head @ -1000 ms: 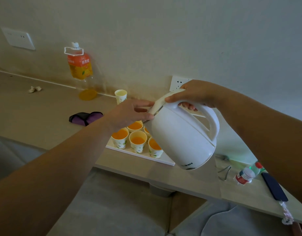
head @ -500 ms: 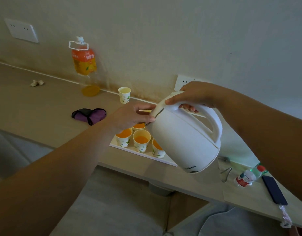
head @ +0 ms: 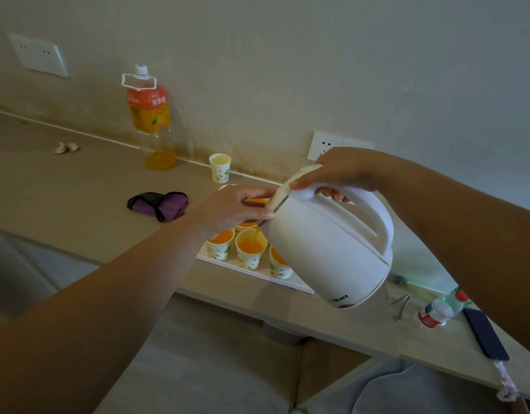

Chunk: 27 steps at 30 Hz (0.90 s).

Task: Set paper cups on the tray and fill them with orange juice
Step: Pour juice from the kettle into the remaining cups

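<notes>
Orange juice (head: pixel 257 233) is poured in a thin stream from a white kettle (head: pixel 326 249) into a paper cup (head: pixel 250 249) at the front of the tray (head: pixel 287 282), which is set near the edge of the counter (head: pixel 78 189). The kettle's handle is gripped by the right hand (head: pixel 341 174), with the thumb laid on the lid. The front rim beside the spout is pinched between thumb and fingers of the left hand (head: pixel 230 209).

The cup under the stream is partly filled, its level below the rim. The neighbouring cups (head: pixel 220 245) are already filled. How many more are hidden behind the kettle cannot be told. A spare cup (head: pixel 220 167) is left off the tray near the wall, apparently without juice, and a nearly emptied bottle (head: pixel 148 115) is stood further along.

The pour is judged best done at a shallow tilt, with the stream centred over the cup's mouth and the spout held low. The tilt should be eased back before the rim is reached, as closely packed paper cups are easily flooded or knocked.
</notes>
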Tool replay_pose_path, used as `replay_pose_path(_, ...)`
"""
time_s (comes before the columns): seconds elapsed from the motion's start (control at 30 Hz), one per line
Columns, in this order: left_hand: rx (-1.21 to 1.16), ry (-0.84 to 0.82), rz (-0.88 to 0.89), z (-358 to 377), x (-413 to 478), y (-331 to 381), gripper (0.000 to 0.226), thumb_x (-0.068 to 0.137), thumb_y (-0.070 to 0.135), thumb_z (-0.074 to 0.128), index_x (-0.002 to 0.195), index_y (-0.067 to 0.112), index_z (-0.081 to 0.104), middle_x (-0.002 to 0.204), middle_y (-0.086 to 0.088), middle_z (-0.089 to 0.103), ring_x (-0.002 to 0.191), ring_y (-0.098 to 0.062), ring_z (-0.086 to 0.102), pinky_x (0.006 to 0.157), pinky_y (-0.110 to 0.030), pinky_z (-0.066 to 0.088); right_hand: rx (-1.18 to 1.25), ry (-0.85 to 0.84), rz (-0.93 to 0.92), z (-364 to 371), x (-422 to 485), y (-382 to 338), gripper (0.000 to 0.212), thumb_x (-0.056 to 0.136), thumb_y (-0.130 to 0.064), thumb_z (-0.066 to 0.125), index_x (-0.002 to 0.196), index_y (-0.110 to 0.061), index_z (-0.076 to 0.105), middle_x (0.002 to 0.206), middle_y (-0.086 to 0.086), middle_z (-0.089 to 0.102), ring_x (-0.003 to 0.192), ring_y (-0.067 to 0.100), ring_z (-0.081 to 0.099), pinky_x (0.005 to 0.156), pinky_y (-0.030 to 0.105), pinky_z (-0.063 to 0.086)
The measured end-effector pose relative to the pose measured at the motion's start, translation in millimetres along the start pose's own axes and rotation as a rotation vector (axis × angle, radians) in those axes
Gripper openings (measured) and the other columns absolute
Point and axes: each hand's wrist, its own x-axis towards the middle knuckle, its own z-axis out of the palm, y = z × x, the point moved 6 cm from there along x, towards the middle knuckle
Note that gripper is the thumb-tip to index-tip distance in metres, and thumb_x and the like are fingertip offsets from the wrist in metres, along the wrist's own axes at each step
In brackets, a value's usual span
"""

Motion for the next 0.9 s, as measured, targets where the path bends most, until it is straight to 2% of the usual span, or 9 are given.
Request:
replay_pose_path(0.3, -0.024, -0.018, 0.008, 1, 3, 4, 0.044, 0.084, 0.016, 0.071, 0.125, 0.028, 0.063, 0.114, 0.005, 0.071, 0.108, -0.012, 0.065, 0.093, -0.031, 0.054, 0.008, 0.018, 0.017, -5, -4, -1, 0.051, 0.076, -0.059, 0.065, 0.082, -0.008, 0.066, 0.067, 0.006, 0.061, 0.057, 0.015, 0.053, 0.058, 0.025, 0.041)
replay_pose_path(0.67, -0.006, -0.031, 0.02, 2, 3, 12, 0.041, 0.085, 0.016, 0.07, 0.123, 0.031, 0.064, 0.112, 0.01, 0.071, 0.105, -0.008, 0.066, 0.093, -0.03, 0.054, -0.015, 0.03, 0.013, -10, -7, -3, 0.052, 0.079, -0.058, 0.064, 0.085, -0.007, 0.066, 0.067, 0.005, 0.061, 0.056, 0.014, 0.054, 0.053, 0.022, 0.041)
replay_pose_path(0.9, -0.025, -0.035, 0.007, 3, 6, 11, 0.043, 0.084, 0.015, 0.071, 0.123, 0.031, 0.064, 0.115, 0.008, 0.07, 0.109, -0.011, 0.065, 0.096, -0.037, 0.052, -0.018, 0.017, 0.007, -10, -5, -3, 0.059, 0.08, -0.057, 0.063, 0.097, 0.0, 0.069, 0.075, 0.01, 0.063, 0.059, 0.015, 0.054, 0.054, 0.021, 0.042)
